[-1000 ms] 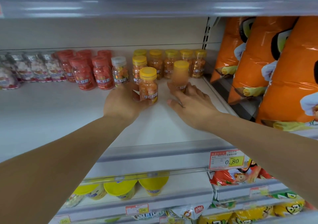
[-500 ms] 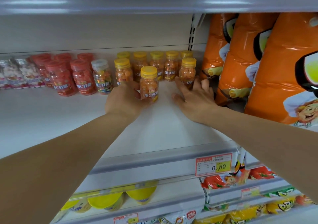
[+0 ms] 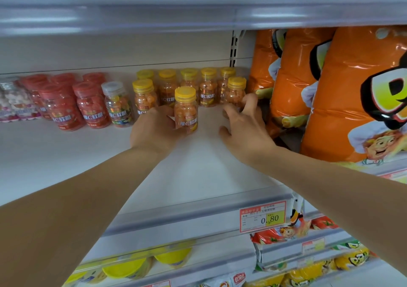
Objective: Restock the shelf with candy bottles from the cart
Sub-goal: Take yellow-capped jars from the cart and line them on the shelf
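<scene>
1. Eight yellow-capped bottles stand on the white shelf: five in a back row and three forward.
2. Left of them are one clear-capped bottle, about five red-capped bottles and blurred white-candy bottles. Three orange bags lean on the right.
3. The bottles are clear cylinders with flat caps, and the bags are glossy film.
4. The left hand reaches in with its arm straight. Its grip is clamped on the front bottle, upright on the shelf ahead of the rows.
5. The right hand lies palm down, its fingers on either side of the right bottle. I cannot tell whether its grip clamps the bottle.
</scene>
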